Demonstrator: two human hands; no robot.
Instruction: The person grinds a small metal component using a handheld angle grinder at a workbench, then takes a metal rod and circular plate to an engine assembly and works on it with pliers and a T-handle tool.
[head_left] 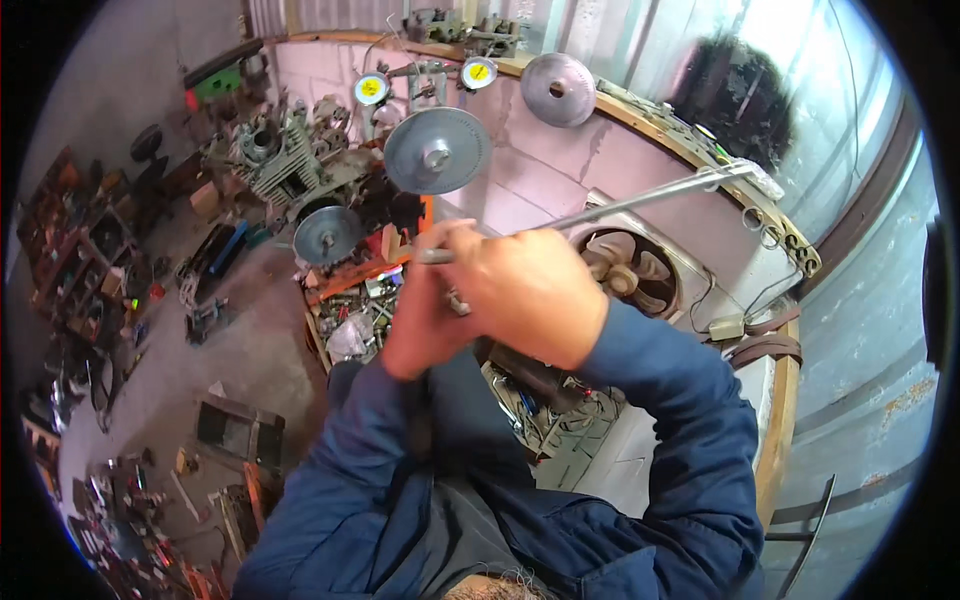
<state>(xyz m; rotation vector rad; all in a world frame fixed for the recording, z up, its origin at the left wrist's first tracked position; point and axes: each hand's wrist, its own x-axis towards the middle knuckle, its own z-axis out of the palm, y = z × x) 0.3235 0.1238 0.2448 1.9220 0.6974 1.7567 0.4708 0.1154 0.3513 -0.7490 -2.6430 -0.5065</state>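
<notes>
In front of my chest both hands are close together. My right hand [535,290] is wrapped round a long grey metal rod [650,200], which slants up to the right toward the wall ledge. The rod's blunt near end sticks out on the left, by my fingers. Under and beside it, my left hand [420,325] is closed, and its fingers overlap the right hand near the rod's end. Between the palms shows a small shiny metal piece [457,302], mostly hidden, so its kind cannot be told.
Beyond my hands stand a large grey disc [437,150] and a smaller disc [327,237]. A box of loose parts [350,335] lies below them. To the right are a fan [628,270] and a wooden ledge [660,135]. An engine block [285,165] stands at back left.
</notes>
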